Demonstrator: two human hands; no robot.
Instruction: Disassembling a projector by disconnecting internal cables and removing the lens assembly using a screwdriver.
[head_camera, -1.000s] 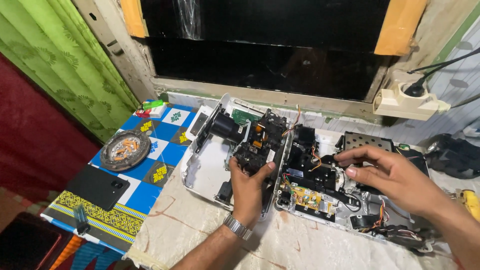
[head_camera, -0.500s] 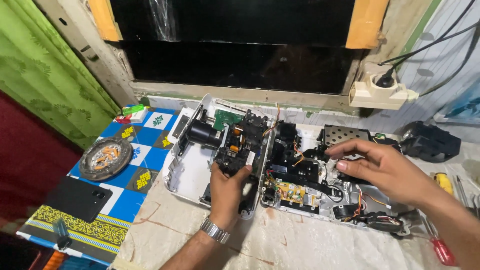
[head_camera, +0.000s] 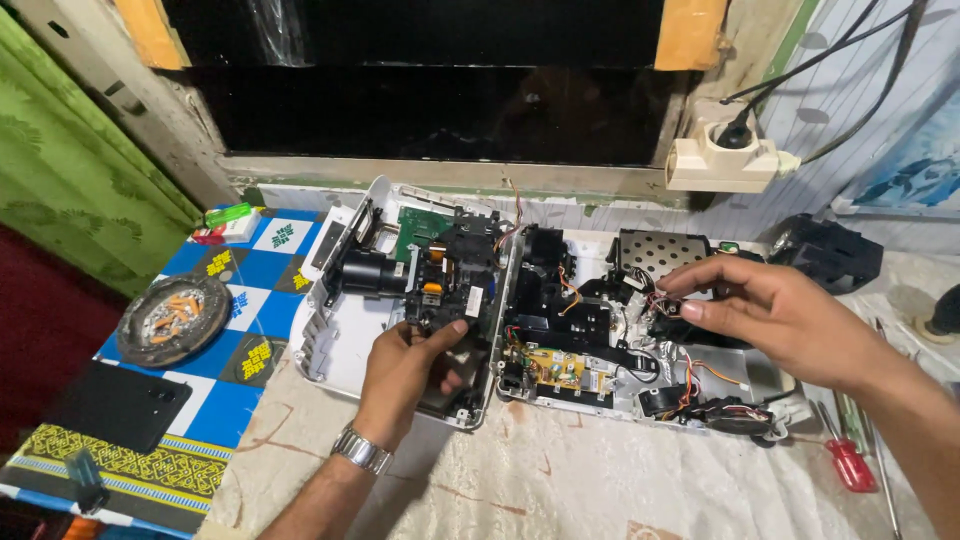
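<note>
Near the back edge of the cream cloth-covered table (head_camera: 600, 480), the left hand (head_camera: 405, 370) clamps the black lens block (head_camera: 445, 285) inside the opened white plastic projector casing (head_camera: 330, 350), steadying it; the right hand (head_camera: 770, 310) pinches a small wired connector (head_camera: 668, 306) over the right half.

Both arms enter from the lower edge of the head view, bare from the forearm down, with no sleeve showing on either. The left hand (head_camera: 405, 365) wears a silver metal-link wristwatch band (head_camera: 361, 449) sitting snug at the wrist; no rings are visible on its fingers. The right hand (head_camera: 775, 310) carries no watch, band or ring, and its fingernails are short and unpainted.
</note>
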